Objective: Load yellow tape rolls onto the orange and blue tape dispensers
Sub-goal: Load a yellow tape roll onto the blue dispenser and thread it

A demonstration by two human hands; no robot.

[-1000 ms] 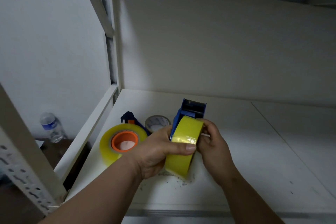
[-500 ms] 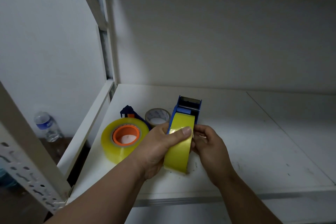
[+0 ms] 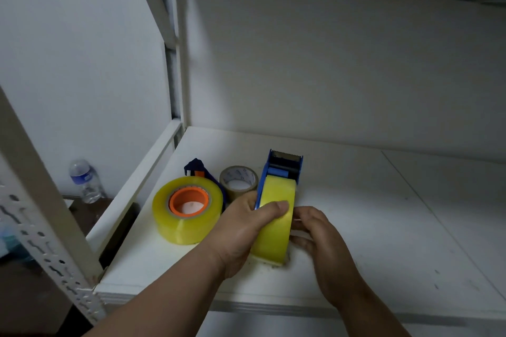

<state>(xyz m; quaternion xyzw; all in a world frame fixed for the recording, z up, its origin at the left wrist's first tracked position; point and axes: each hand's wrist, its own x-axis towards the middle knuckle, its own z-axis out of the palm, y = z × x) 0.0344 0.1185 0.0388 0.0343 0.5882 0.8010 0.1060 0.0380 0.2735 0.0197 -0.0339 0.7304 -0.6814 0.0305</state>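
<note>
A yellow tape roll [image 3: 275, 220] stands on its edge in the blue tape dispenser [image 3: 284, 165], near the front edge of the white shelf [image 3: 383, 213], a bit left of the middle. The left hand [image 3: 241, 232] holds the roll and the dispenser from the left side. Its thumb [image 3: 273, 206] lies bent across the top of the yellow roll, and its other fingers are hidden behind. The right hand [image 3: 320, 238] is on the right side of the roll, with its fingers curled in and touching it. What they hold cannot be told.

Just to the left, a second yellow tape roll [image 3: 187, 209] lies flat on the orange tape dispenser [image 3: 189, 200], near the shelf's left edge. A small brown tape roll [image 3: 238, 180] sits behind, between the two. A water bottle [image 3: 85, 180] stands on the floor beyond the shelf's left edge.
</note>
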